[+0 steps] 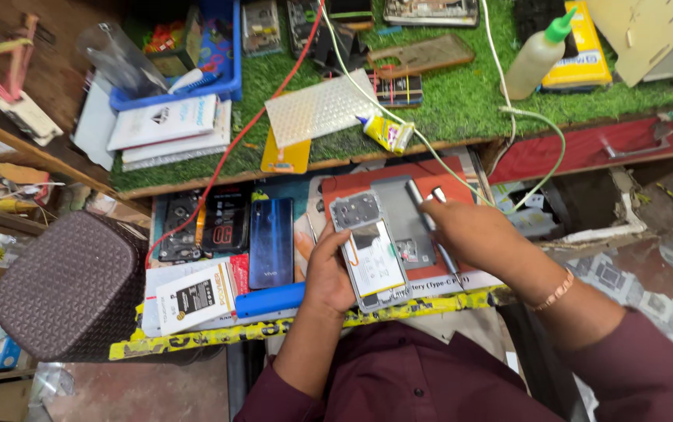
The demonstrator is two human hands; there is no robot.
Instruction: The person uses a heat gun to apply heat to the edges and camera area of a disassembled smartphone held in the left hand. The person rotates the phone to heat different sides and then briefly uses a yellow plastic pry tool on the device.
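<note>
— Since the surface (219, 332) is so crowded, I worry first about the whole pile: the opened phone (368, 250) sits on the red mat (461, 270) near the front edge, and a slip could push it off toward the lap.

— Which hand steadies it?

— My left hand (327, 273), fingers wrapped along the phone's left side and clamped on it. The right hand (469, 230) has its fingers pinched together on a slim grey tool (424, 212), tip just beside the phone's upper right corner.

— And the risk there?

— I judge the tool could skid across the exposed battery (375, 262) or the board above it. Smaller still, the green-white cable (461, 176) trailing past the right hand could snag.
</note>
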